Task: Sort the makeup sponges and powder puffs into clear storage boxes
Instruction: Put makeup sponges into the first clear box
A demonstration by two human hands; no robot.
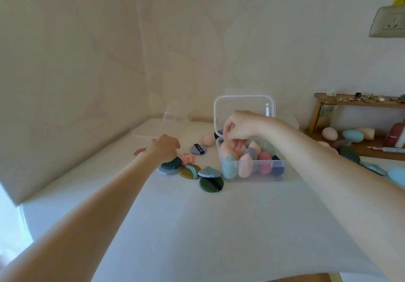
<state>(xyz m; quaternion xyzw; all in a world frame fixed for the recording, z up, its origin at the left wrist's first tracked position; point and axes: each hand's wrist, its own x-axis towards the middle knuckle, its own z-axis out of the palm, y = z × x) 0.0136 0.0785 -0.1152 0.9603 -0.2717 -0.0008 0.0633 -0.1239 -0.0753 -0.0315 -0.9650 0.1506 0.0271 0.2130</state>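
- The right hand [237,128] hovered over the clear box [252,167], fingers curled among pastel egg-shaped sponges [245,164]; whether it gripped one was unclear.
- The left hand [165,148], fingers hidden, reached over flat round puffs [211,184] beside that box.

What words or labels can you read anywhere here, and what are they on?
Nothing reads clearly.
Grey puff: pale print on its dark strap, too small and blurred to read.
Tag inside the open box lid: too blurred to tell whether it has print.
Wall socket: no readable marks.
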